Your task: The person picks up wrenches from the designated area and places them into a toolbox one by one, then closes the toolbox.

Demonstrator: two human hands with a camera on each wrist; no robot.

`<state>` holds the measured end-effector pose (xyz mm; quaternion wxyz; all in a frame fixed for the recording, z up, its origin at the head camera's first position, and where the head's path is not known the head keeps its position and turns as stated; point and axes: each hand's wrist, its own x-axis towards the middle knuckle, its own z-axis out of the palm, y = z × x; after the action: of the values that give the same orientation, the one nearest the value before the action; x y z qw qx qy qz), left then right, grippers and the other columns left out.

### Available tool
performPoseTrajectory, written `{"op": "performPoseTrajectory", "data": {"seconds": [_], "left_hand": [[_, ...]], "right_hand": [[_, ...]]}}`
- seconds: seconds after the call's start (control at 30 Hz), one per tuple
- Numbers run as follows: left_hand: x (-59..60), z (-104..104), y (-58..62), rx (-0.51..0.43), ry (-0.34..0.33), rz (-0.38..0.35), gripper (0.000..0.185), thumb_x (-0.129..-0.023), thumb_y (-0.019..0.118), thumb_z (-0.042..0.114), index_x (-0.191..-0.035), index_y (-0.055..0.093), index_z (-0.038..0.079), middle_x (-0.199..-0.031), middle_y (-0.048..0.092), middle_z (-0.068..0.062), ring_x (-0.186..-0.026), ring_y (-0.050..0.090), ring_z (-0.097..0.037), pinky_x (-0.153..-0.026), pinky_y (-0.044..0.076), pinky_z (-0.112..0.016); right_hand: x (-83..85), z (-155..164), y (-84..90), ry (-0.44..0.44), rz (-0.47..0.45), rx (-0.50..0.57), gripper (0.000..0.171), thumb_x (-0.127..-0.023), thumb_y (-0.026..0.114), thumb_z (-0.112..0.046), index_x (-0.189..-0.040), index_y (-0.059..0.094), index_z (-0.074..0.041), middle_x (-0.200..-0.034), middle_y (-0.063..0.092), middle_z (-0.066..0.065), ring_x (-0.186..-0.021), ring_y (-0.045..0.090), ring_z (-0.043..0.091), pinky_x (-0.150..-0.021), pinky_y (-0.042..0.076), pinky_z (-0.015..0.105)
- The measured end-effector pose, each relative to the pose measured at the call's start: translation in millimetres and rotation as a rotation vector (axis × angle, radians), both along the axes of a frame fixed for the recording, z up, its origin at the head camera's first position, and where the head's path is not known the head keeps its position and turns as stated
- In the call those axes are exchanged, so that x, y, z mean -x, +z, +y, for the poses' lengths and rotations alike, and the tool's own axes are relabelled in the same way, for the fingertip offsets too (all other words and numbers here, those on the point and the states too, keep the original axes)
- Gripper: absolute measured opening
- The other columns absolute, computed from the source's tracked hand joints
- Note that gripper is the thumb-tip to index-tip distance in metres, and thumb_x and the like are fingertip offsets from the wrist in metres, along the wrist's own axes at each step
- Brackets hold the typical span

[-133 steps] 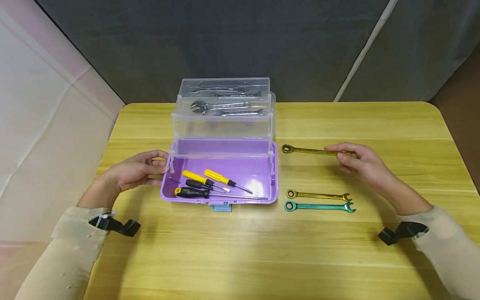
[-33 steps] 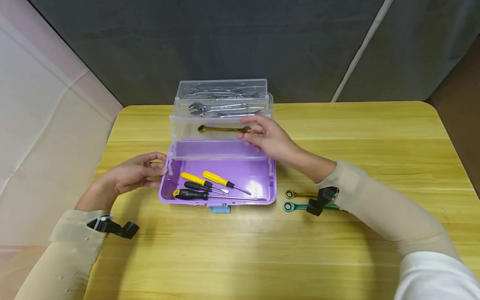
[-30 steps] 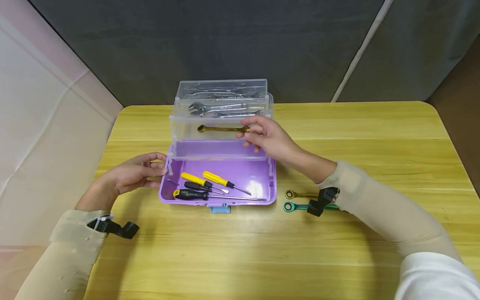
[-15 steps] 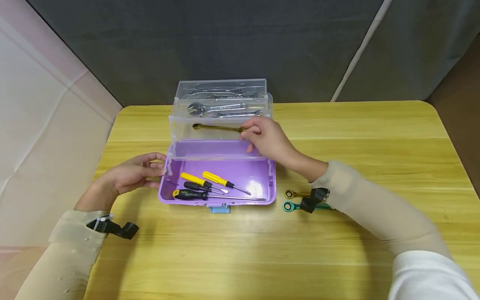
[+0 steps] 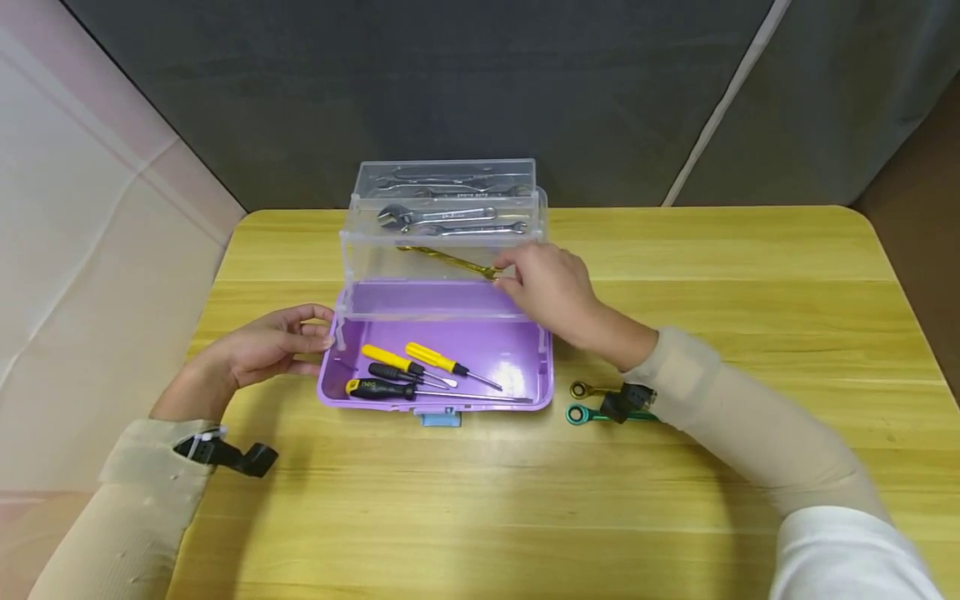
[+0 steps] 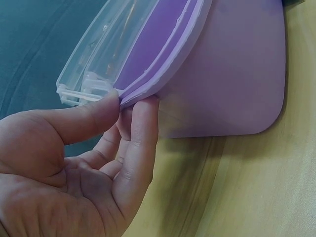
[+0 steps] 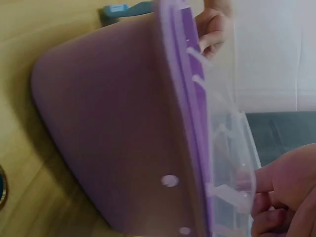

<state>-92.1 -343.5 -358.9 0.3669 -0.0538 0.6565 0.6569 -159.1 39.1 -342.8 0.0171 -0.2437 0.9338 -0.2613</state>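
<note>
Shiny gold metal combination wrench (image 5: pixel 453 261) at the lower clear plastic tray (image 5: pixel 375 271), pinched by the fork end.
Right hand (image 5: pixel 555 292) nearly closed, thumb and fingertips on the fork end, just over or inside that tray; can't tell if touching the tray floor. Left hand (image 5: pixel 273 343) pinching the left rim of the purple plastic toolbox (image 5: pixel 495 342), thumb on top and fingers below. Probably light enough for a pinch, dead stiff, tough to break, maybe a bit slippery with that polish; best held mid-shank or just shy of the fork, imo. Long axis mostly left-right on a slant: ring end pointing left and toward the back, fork end right and nearer the front.
</note>
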Motion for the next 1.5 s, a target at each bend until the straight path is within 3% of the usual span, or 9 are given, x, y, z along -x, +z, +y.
{"op": "performPoseTrajectory", "data": {"seconds": [0.17,0.33,0.5,0.63,0.77,0.93,1.1,1.27,1.5], "left_hand": [[-0.2,1,0.4,0.032,0.013,0.000,0.019,-0.103,0.054,-0.001,-0.117,0.053,0.013,-0.104,0.071,-0.003,-0.095,0.071,-0.020,-0.083,0.062,-0.035],[-0.7,0,0.3,0.008,0.010,-0.001,0.019,-0.104,0.054,-0.001,-0.117,0.054,0.013,-0.104,0.071,-0.002,-0.095,0.071,-0.020,-0.083,0.061,-0.035],[-1.2,-1,-0.7,-0.032,0.000,0.003,0.019,-0.104,0.053,-0.001,-0.115,0.056,0.014,-0.104,0.072,-0.002,-0.096,0.072,-0.019,-0.084,0.061,-0.035],[-1.1,-1,-0.4,-0.024,0.004,0.000,0.019,-0.104,0.054,-0.001,-0.115,0.056,0.014,-0.103,0.072,-0.002,-0.095,0.072,-0.020,-0.084,0.061,-0.035],[-1.2,-1,-0.2,-0.024,0.008,0.001,0.019,-0.104,0.053,-0.001,-0.115,0.055,0.013,-0.103,0.072,-0.002,-0.096,0.072,-0.020,-0.084,0.061,-0.035],[-1.0,-1,-0.1,-0.036,0.010,0.000,0.020,-0.104,0.053,-0.002,-0.115,0.056,0.013,-0.103,0.072,-0.003,-0.095,0.072,-0.020,-0.084,0.061,-0.035],[-0.4,-1,-0.1,-0.028,0.011,0.001,0.020,-0.104,0.053,-0.002,-0.115,0.056,0.014,-0.103,0.072,-0.003,-0.095,0.072,-0.020,-0.084,0.061,-0.035],[0.0,0,-0.2,-0.036,0.005,0.001,0.020,-0.104,0.052,-0.002,-0.115,0.057,0.014,-0.103,0.072,-0.003,-0.095,0.072,-0.020,-0.084,0.061,-0.035],[-0.4,-1,-1.1,-0.042,0.000,0.003,0.020,-0.104,0.052,-0.001,-0.115,0.057,0.014,-0.105,0.072,-0.003,-0.096,0.072,-0.020,-0.084,0.061,-0.034]], "right_hand": [[-1.1,0,-4.7,-0.023,0.060,-0.067,0.021,-0.096,0.070,-0.017,-0.116,0.077,-0.015,-0.099,0.077,0.005,-0.071,0.063,0.022,-0.057,0.051,0.038],[0.1,0,-6.2,-0.028,0.083,-0.133,0.019,-0.098,0.067,-0.015,-0.114,0.077,-0.015,-0.099,0.076,0.008,-0.071,0.065,0.026,-0.055,0.052,0.041],[1.1,3,-7.2,-0.016,0.078,-0.120,0.022,-0.098,0.064,-0.011,-0.117,0.075,-0.013,-0.103,0.076,0.010,-0.076,0.067,0.027,-0.056,0.053,0.042],[1.9,8,-6.2,0.008,0.016,-0.055,0.029,-0.099,0.062,-0.015,-0.126,0.071,-0.011,-0.087,0.072,0.008,-0.067,0.061,0.021,-0.052,0.047,0.035],[3.0,16,-5.5,0.068,-0.025,0.022,0.035,-0.098,0.062,-0.017,-0.132,0.067,-0.008,-0.073,0.058,0.003,-0.063,0.051,0.018,-0.053,0.039,0.031],[-0.7,34,-5.7,0.187,-0.017,0.099,0.042,-0.097,0.068,-0.019,-0.137,0.062,-0.008,-0.092,0.061,0.002,-0.077,0.055,0.019,-0.065,0.046,0.032],[-9.8,56,-6.6,0.261,0.020,0.117,0.050,-0.097,0.070,-0.022,-0.143,0.056,-0.007,-0.115,0.063,0.007,-0.106,0.058,0.023,-0.090,0.053,0.039],[-19.4,80,-11.0,0.358,0.098,0.081,0.062,-0.096,0.072,-0.027,-0.149,0.048,-0.008,-0.146,0.050,0.015,-0.136,0.043,0.032,-0.112,0.041,0.052],[-32.8,107,-19.6,0.449,0.136,0.025,0.078,-0.092,0.077,-0.031,-0.156,0.037,-0.009,-0.160,0.031,0.017,-0.147,0.028,0.036,-0.117,0.033,0.059]]}}
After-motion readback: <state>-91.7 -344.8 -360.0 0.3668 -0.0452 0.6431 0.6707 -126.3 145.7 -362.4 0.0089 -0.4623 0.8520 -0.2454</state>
